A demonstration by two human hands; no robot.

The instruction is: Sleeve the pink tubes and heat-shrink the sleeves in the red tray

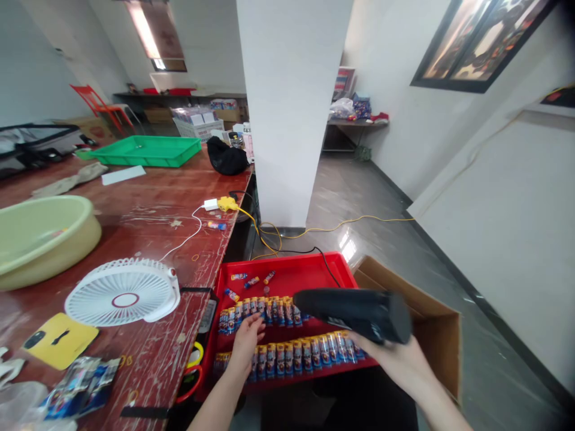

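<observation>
A red tray [314, 269] holds two rows of small blue tubes with yellow tops [287, 358], and several loose ones lie near its back left. My left hand [250, 340] is over the left part of the rows, its fingers bent and slightly apart, close to the back row. In my right hand [381, 353] is a black heat gun [350, 311], held above the right side of the rows with its nozzle towards the left. The gun's body hides most of my right fingers. A black cord runs over the tray's back edge.
On the scratched red table [179, 209] at the left are a white fan [123, 293], a pale green basin [49, 245], a green tray [148, 152] and a yellow plug [227, 204]. An open cardboard box [431, 299] stands right of the red tray. A white pillar [287, 120] rises ahead.
</observation>
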